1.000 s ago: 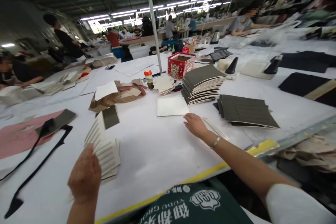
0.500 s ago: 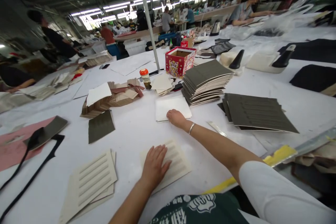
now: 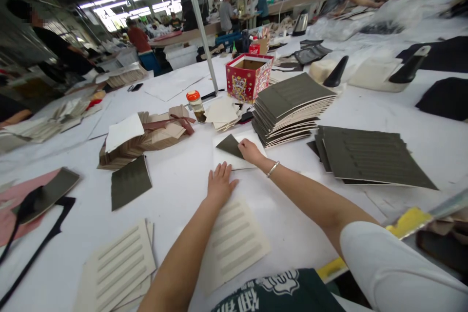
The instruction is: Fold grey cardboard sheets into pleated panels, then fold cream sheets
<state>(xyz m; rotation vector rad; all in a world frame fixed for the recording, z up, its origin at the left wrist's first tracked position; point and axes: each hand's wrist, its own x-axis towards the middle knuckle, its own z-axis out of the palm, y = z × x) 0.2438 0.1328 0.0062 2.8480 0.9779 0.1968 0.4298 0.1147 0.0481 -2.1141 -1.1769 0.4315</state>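
My right hand (image 3: 250,151) pinches the edge of a white sheet (image 3: 219,153) on a low stack in the middle of the table. A dark grey triangle (image 3: 229,146) shows at its fingers, seemingly the turned-up underside of that sheet. My left hand (image 3: 220,183) has its fingers spread flat at the near edge of the stack, holding nothing. Under and below the left wrist lies a cream panel with ribbed strips (image 3: 239,241). More cream ribbed panels (image 3: 122,263) lie overlapped at the lower left.
Dark grey panels are stacked high (image 3: 292,102) beyond my right hand, with a lower, fanned pile (image 3: 373,156) to the right. A red patterned box (image 3: 244,80), an orange-lidded jar (image 3: 196,107), a metal pole (image 3: 200,24) and a brown bundle (image 3: 146,139) stand farther back. Co-workers are around.
My left hand has moved forward from the cream ribbed panel to the white stack. My right hand has pulled up an edge of the sheet, and a dark side now shows.
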